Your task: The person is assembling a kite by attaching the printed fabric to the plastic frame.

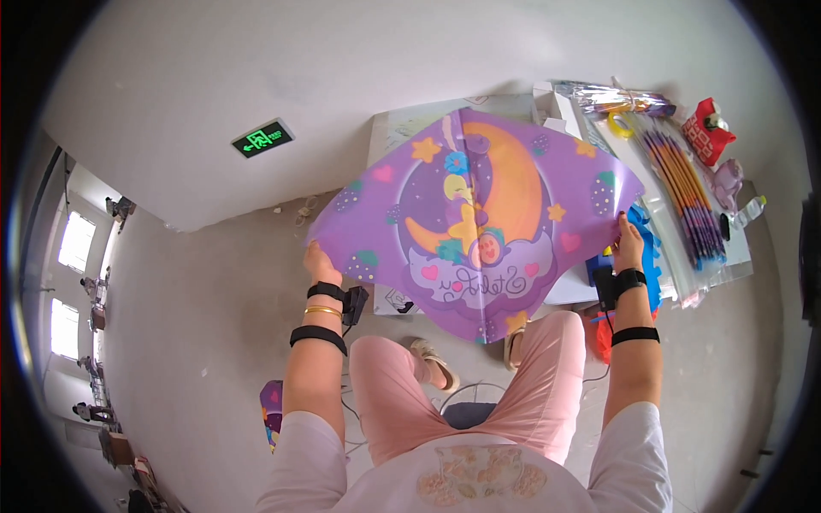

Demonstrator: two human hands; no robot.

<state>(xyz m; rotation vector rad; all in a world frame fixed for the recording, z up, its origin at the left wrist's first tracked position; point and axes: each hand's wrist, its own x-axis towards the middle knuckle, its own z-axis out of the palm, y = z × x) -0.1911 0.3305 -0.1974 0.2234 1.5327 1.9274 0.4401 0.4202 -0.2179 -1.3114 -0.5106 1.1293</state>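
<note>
In the head view, a large purple diamond-shaped glossy sheet with a printed orange moon (515, 184) is held spread between both hands, above the white desk (568, 293) and before the pink-trousered knees (376, 355). Its left corner is pinched by the fingers of the left hand (321, 262); its right side, just below the corner, is gripped by those of the right hand (629, 245). A crease is seen down its middle, where it might be torn if both sides were pulled too hard. Were either pinch loosened, that side could be dropped. By a wide rightward swing, the long orange-and-purple rods (682, 195) might be knocked aside. Whether the desk is touched by the sheet cannot be told.
</note>
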